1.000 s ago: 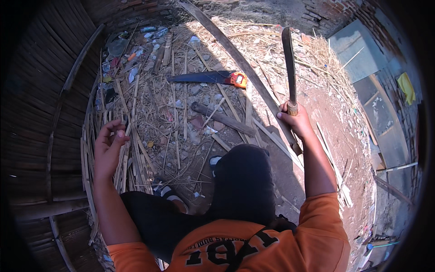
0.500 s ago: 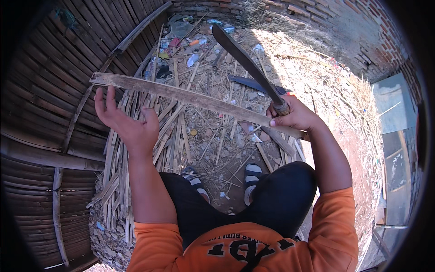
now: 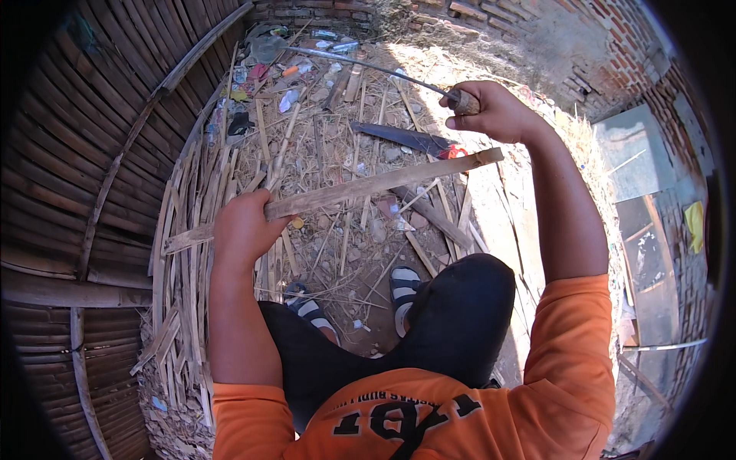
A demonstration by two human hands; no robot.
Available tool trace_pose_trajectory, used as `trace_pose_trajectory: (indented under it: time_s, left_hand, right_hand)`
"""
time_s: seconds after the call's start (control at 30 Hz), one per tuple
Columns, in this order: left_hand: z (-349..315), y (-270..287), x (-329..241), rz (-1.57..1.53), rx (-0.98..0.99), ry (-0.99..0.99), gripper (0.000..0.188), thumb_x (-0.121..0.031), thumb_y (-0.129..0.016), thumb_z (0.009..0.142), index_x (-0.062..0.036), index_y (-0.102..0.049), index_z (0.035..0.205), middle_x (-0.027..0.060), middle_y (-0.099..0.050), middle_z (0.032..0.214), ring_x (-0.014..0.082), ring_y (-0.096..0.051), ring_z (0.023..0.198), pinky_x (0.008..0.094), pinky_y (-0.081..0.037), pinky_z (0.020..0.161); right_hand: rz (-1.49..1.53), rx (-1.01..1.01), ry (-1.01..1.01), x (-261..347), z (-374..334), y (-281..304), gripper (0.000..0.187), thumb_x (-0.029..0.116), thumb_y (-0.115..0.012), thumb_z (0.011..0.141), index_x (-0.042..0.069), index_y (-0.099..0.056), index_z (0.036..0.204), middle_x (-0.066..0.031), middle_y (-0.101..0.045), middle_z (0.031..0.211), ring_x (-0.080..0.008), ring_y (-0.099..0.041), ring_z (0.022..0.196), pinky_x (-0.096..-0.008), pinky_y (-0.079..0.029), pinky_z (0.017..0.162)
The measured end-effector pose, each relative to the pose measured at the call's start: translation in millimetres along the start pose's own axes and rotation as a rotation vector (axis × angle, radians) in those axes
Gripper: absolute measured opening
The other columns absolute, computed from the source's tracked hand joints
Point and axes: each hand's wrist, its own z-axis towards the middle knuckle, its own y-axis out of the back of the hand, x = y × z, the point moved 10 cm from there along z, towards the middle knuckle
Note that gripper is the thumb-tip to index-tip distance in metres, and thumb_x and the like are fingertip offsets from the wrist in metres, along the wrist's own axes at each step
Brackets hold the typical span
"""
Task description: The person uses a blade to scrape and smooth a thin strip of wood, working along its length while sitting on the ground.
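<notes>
The person's left hand [image 3: 247, 226] was closed around a wooden slat [image 3: 376, 182], which slanted above the littered ground with its far end below the right hand [image 3: 494, 111]. The right hand's fingers were curled about the handle of a machete [image 3: 376, 67], whose blade pointed leftward, apart from the slat.

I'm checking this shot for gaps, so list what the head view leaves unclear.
All in the head view:
Wooden strip: gripped stretch hidden by the left hand.
Machete handle: mostly covered by the right hand.
Machete blade: nearly edge-on, hiding its flat sides.
Saw handle: partly behind the strip.
</notes>
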Motion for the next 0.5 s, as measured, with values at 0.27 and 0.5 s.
trace_pose_trajectory:
  time_s: [0.27,0.5]
  left_hand:
    - [-4.5,5.2,13.6,0.169,0.129,0.151,0.055,-0.060,-0.077,0.084,-0.0066,-0.075,0.098,0.0152,-0.075,0.091,0.0360,-0.073,0.090,0.0489,-0.057,0.079]
    - [-48.3,36.0,42.7,0.263,-0.034,0.267,0.044,-0.048,-0.076,0.085,-0.0049,-0.073,0.095,0.0217,-0.074,0.092,0.0417,-0.072,0.091,0.0516,-0.056,0.080]
  right_hand:
    - [0.316,-0.382,-0.136,-22.1,-67.1,15.8,0.036,0.035,-0.082,0.090,0.003,-0.068,0.100,-0.0097,-0.070,0.083,-0.0200,-0.068,0.082,-0.0380,-0.053,0.075]
    - [-0.019,-0.155,0.030,19.0,-46.1,-124.1,0.033,0.034,-0.080,0.086,0.009,-0.070,0.106,-0.0200,-0.074,0.094,-0.0424,-0.070,0.092,-0.0506,-0.055,0.080]
